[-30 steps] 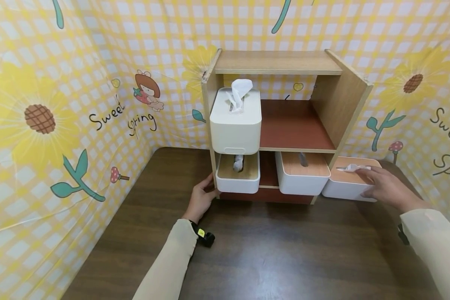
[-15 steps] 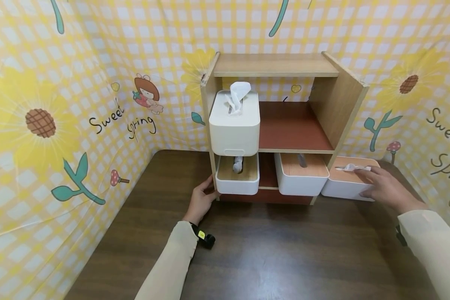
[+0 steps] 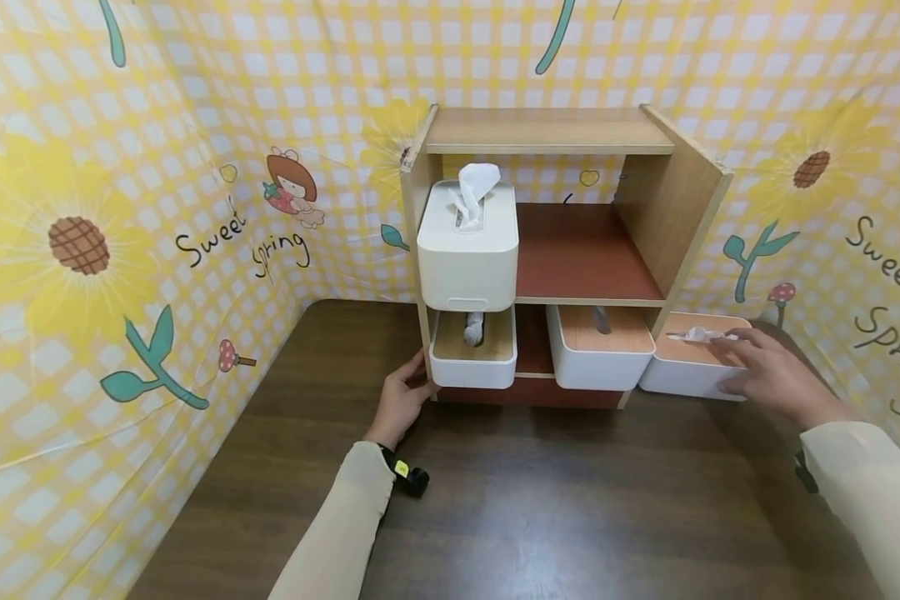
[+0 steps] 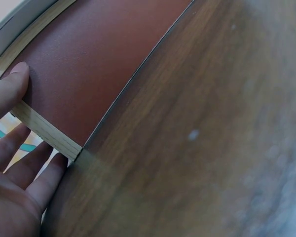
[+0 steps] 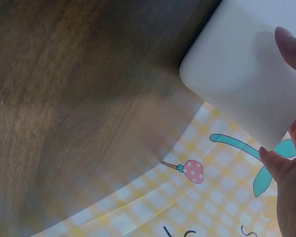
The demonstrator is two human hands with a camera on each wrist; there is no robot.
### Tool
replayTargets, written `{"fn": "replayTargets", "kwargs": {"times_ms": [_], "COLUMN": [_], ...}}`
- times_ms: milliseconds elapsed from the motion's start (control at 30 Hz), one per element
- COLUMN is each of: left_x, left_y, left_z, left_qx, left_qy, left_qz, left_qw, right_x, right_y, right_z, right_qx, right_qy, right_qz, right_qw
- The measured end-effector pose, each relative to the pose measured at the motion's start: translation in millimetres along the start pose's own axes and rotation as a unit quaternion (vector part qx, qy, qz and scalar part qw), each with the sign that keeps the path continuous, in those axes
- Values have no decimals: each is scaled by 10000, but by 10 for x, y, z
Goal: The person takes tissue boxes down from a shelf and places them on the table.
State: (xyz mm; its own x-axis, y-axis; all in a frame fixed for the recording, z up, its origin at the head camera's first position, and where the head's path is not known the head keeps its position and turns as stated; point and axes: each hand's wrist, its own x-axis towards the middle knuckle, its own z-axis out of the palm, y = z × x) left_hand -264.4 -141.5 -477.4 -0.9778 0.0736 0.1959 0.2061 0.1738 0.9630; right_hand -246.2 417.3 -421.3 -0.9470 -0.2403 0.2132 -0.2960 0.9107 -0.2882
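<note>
My left hand (image 3: 401, 400) grips the lower front edge of the wooden shelf's left side panel (image 4: 52, 132). In the left wrist view its thumb lies on the inner side, with the other fingers on the outer side. At the shelf's right stands a white tissue box (image 3: 686, 377) with a wood-look lid and a tissue poking out. My right hand (image 3: 780, 379) holds this box by its right end. The right wrist view shows the thumb on one white face of the tissue box (image 5: 232, 64) and fingers around the far corner, partly cut off by the frame.
A cream tissue box (image 3: 467, 271) stands in the shelf's upper left. Below are a white box with a recessed wooden lid (image 3: 472, 373) and a wood-lidded white box (image 3: 606, 372), both jutting forward. The dark wooden table (image 3: 525, 500) meets yellow checked cloth (image 3: 330, 250).
</note>
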Motion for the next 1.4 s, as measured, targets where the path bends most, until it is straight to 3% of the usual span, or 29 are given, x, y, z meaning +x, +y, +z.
{"fn": "replayTargets", "kwargs": {"times_ms": [300,600,867,1100,1400], "left_x": [6,22,156,157,149], "left_y": [-19,-23,-352,-382,-380], "left_z": [-6,-5,-3,5,26], "left_qx": [-44,-72,-126,-112,-42], "left_qy": [-15,-18,56,167,233], "left_qz": [-72,-62,-127,27,54], "left_qw": [10000,10000,9998,9998,9997], "right_x": [-32,-44,-76,-118,-195], "right_y": [-46,-63,-146,-204,-334], "right_z": [-16,-58,-88,-104,-115], "right_qx": [-141,83,-69,-322,-473], "right_qy": [-22,57,269,652,595], "right_qz": [-19,-113,-71,-421,-261], "right_qw": [9999,9999,9996,9965,9968]}}
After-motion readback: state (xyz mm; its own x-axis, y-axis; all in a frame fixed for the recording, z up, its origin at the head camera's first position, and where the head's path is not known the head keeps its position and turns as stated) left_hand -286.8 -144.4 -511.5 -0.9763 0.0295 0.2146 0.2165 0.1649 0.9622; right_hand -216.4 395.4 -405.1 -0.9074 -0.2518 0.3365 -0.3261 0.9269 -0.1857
